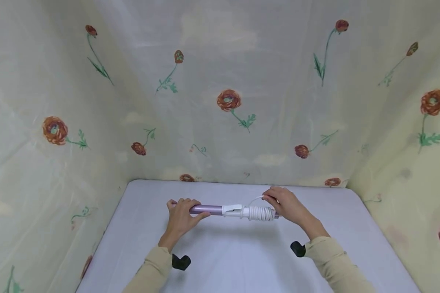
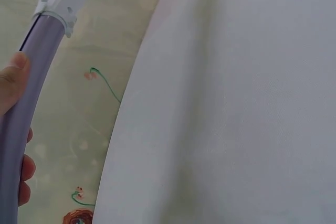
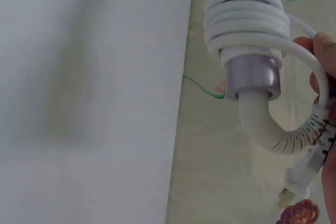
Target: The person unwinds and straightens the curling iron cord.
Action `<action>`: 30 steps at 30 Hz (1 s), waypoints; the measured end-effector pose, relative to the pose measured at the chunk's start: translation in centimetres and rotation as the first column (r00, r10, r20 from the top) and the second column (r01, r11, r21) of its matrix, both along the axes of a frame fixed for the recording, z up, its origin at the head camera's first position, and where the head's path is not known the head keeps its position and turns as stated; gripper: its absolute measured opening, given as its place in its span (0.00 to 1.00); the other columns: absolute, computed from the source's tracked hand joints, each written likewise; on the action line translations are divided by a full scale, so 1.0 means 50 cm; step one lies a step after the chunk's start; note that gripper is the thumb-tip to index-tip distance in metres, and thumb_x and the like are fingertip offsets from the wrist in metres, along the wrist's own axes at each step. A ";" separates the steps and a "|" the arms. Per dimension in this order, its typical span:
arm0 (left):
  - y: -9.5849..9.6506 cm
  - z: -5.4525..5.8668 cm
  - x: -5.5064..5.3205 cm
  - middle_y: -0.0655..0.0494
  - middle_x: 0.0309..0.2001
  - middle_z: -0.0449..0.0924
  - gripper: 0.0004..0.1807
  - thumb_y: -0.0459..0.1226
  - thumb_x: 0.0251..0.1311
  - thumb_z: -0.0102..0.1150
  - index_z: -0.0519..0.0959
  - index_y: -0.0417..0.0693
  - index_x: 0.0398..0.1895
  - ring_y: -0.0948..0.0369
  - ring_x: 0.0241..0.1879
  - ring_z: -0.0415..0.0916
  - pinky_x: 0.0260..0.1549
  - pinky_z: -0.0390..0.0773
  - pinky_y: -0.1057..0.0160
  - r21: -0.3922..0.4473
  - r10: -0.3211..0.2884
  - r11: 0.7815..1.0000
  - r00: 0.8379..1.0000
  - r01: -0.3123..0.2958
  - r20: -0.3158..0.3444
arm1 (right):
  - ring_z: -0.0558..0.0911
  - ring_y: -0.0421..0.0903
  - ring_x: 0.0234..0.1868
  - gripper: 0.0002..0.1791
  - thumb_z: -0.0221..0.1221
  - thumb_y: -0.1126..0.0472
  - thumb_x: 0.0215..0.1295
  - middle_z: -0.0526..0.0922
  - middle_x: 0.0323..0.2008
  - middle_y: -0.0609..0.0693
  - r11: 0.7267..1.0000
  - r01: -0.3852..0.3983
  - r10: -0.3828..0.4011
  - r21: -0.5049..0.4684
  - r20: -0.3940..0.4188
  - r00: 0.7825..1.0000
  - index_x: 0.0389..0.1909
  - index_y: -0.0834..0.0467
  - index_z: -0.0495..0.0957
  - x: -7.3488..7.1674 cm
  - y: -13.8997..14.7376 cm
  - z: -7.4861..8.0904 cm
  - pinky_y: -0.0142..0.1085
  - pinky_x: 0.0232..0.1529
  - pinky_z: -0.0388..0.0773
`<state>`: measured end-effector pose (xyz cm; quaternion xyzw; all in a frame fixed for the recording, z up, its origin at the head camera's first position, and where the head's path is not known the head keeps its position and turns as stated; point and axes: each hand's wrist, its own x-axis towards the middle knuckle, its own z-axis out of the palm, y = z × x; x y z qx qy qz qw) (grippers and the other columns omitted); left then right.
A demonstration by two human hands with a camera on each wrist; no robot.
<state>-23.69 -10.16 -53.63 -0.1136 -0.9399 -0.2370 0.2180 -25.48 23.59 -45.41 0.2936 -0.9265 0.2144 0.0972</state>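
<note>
A purple and white curling iron (image 1: 212,210) is held level above the white table, its white cord (image 1: 261,213) wound in several coils round the handle. My left hand (image 1: 181,219) grips the purple barrel, thumb on the near side. At the handle end, my right hand (image 1: 287,205) pinches a loop of the cord that stands away from the coils. The right wrist view shows the cord's ribbed sleeve (image 3: 294,137) curving out of the handle end and the plug (image 3: 304,174) hanging beside the right hand, whose fingers are partly cut off there.
The white table (image 1: 227,264) lies beneath both hands, and the iron casts a soft shadow on it. Flower-printed cloth (image 1: 220,142) hangs behind the table and along both sides. Dark wrist-camera mounts (image 1: 181,262) stick out near both sleeves.
</note>
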 end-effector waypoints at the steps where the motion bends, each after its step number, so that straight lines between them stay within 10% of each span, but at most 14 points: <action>1: -0.002 0.001 0.000 0.59 0.32 0.84 0.28 0.64 0.41 0.66 0.83 0.56 0.36 0.60 0.33 0.72 0.48 0.52 0.45 0.002 -0.002 1.000 1.000 0.002 0.003 | 0.72 0.36 0.28 0.06 0.58 0.59 0.64 0.81 0.28 0.45 1.000 -0.013 0.014 -0.017 0.017 1.000 0.37 0.56 0.82 -0.006 0.005 -0.003 0.35 0.34 0.73; 8: -0.009 0.003 -0.001 0.60 0.31 0.83 0.27 0.64 0.43 0.65 0.83 0.55 0.37 0.61 0.33 0.71 0.50 0.50 0.44 0.013 -0.045 0.999 0.998 0.044 0.034 | 0.74 0.37 0.30 0.09 0.55 0.60 0.67 0.83 0.33 0.48 0.979 -0.063 0.102 -0.196 0.200 0.974 0.41 0.59 0.81 -0.026 0.040 -0.026 0.31 0.32 0.74; 19: -0.021 -0.004 0.014 0.62 0.31 0.83 0.25 0.63 0.42 0.66 0.83 0.57 0.37 0.63 0.33 0.69 0.52 0.49 0.45 0.050 -0.108 0.993 0.990 0.104 0.089 | 0.75 0.38 0.34 0.14 0.51 0.60 0.70 0.84 0.42 0.55 0.977 -0.025 0.130 -0.212 0.498 0.857 0.48 0.63 0.79 -0.022 0.070 -0.042 0.33 0.38 0.75; 30: -0.021 0.011 0.002 0.59 0.34 0.85 0.25 0.61 0.42 0.68 0.83 0.55 0.38 0.61 0.34 0.72 0.50 0.48 0.46 0.109 -0.097 0.990 0.992 0.088 0.075 | 0.78 0.41 0.43 0.10 0.53 0.63 0.68 0.83 0.42 0.57 0.958 0.104 0.033 -0.268 0.462 0.886 0.43 0.62 0.80 0.005 0.077 -0.130 0.38 0.45 0.75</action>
